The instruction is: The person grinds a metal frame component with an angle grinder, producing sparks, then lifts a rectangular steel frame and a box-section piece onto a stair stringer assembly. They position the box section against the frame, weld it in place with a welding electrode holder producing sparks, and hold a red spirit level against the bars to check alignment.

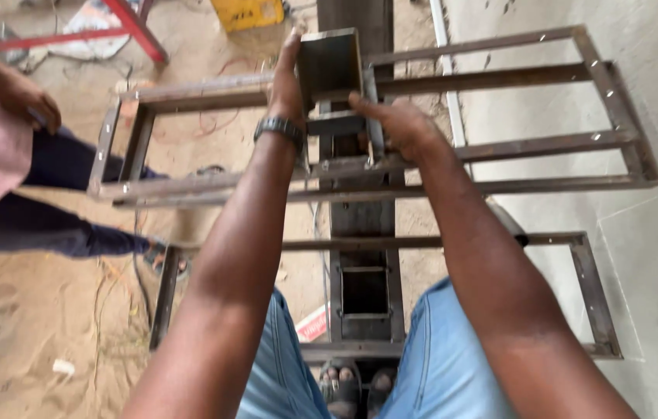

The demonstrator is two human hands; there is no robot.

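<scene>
Both my left hand [288,81] and right hand [397,124] clamped on the square steel tube [330,66], top centre, seating it on the metal frame [500,77]; next needs squaring it flush.

person beside us: pink top, dark trousers [49,225]
behind our frame: yellow box [249,12], red bars [136,29]
ground: sand [41,326], loose wires [115,295]

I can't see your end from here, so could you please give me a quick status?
Both hands, left hand and right hand, gripping square steel tube piece. Piece held against the welded frame. Another person standing at left, clear.
</scene>
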